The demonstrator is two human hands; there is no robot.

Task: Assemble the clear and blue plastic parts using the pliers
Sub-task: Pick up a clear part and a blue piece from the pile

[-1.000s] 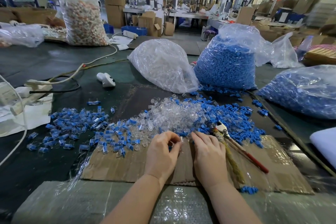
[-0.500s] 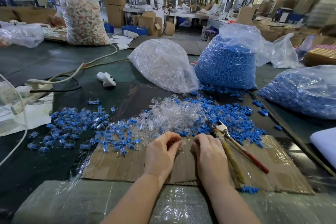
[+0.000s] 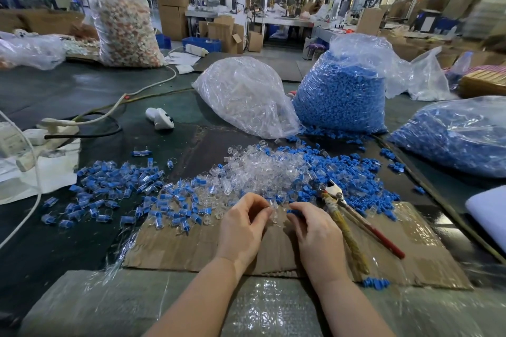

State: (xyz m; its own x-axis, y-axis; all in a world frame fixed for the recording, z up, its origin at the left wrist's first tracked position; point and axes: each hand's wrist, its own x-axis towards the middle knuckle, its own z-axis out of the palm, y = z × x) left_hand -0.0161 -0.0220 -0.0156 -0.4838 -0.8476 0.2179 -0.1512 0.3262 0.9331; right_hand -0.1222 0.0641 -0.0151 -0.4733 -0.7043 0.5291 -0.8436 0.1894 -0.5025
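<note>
My left hand (image 3: pixel 242 230) pinches a small clear plastic part (image 3: pixel 273 206) between thumb and fingertips. My right hand (image 3: pixel 315 235) holds a small blue part (image 3: pixel 292 212) at its fingertips, a short gap from the clear one. Both hands hover over the cardboard sheet (image 3: pixel 191 249). The pliers (image 3: pixel 356 219), with a red handle and a string-wrapped handle, lie on the cardboard just right of my right hand, untouched. A heap of loose clear parts (image 3: pixel 260 169) and a heap of loose blue parts (image 3: pixel 353 180) lie just beyond my hands.
Assembled clear-and-blue pieces (image 3: pixel 115 186) are spread at the left. Behind stand a bag of clear parts (image 3: pixel 246 98) and two bags of blue parts (image 3: pixel 342 96) (image 3: pixel 454 137). Cables and a power strip (image 3: pixel 54 128) lie at far left. A person sits at the back left.
My hands have drawn slightly apart and lifted a little; the left now shows a clear part at its fingertips, the right a blue one. The pliers have not moved.
</note>
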